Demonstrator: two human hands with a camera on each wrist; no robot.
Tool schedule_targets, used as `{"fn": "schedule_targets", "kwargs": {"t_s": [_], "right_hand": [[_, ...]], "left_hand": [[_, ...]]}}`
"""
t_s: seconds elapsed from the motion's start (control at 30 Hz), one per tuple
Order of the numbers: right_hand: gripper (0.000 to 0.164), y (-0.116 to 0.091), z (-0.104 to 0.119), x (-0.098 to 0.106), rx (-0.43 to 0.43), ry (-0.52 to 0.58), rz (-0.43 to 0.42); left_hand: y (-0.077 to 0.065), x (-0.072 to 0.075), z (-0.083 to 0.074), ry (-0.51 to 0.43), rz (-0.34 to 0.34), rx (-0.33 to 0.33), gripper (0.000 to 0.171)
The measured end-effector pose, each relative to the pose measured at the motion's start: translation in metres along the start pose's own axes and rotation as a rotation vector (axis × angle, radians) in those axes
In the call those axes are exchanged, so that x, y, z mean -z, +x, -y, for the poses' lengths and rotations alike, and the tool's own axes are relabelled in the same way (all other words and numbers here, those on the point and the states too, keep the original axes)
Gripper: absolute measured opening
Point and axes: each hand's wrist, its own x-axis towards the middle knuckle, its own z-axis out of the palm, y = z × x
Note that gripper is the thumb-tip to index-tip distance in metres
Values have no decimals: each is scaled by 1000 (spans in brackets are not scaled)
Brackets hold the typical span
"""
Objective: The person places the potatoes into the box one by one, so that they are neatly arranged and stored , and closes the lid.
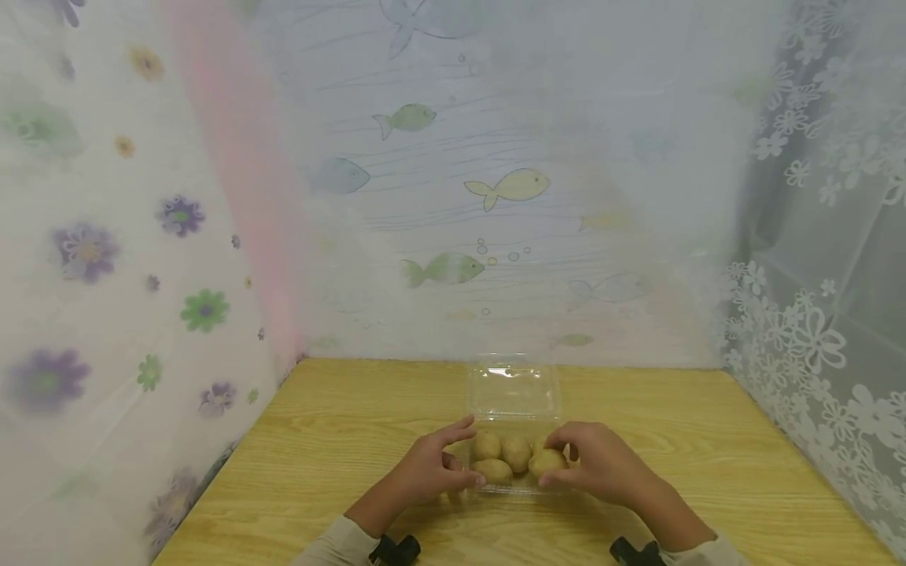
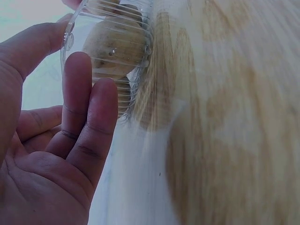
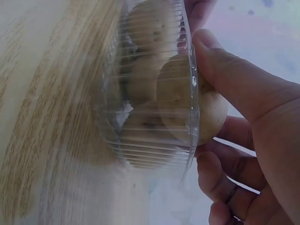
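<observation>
A clear plastic clamshell container [image 1: 517, 489] stands on the table, its hinged lid [image 1: 513, 391] raised at the back. Several round, pale brown potatoes [image 1: 516, 453] lie inside. At the container's left end my left hand [image 1: 428, 464] holds the rim, thumb at the front corner and index finger stretched toward the back. Its other fingers lie along the ribbed side wall in the left wrist view. My right hand [image 1: 602, 460] grips a potato [image 3: 212, 115] between thumb and fingers at the right end. That potato sits partly above the rim, over the others.
The wood-grain table [image 1: 340, 417] runs back to a curtain printed with fish [image 1: 513, 185]. Flowered sheets hang at the left [image 1: 205, 310] and right [image 1: 817, 338]. Dark wrist mounts show below both sleeves.
</observation>
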Motion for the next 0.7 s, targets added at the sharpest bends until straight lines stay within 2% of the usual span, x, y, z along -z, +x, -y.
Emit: {"fn": "schedule_targets", "kwargs": {"t_s": [0.4,0.57,0.7], "right_hand": [[47,0,1,-5,46,-36,-15],[47,0,0,-6,40,-5,-14],[41,-1,1,-8,45,23,-20]], "left_hand": [[-1,0,-1,15,-3,-7,83],[-1,-1,-1,22,-13,-14,82],[-1,-1,-1,21,-12,-18,81]]}}
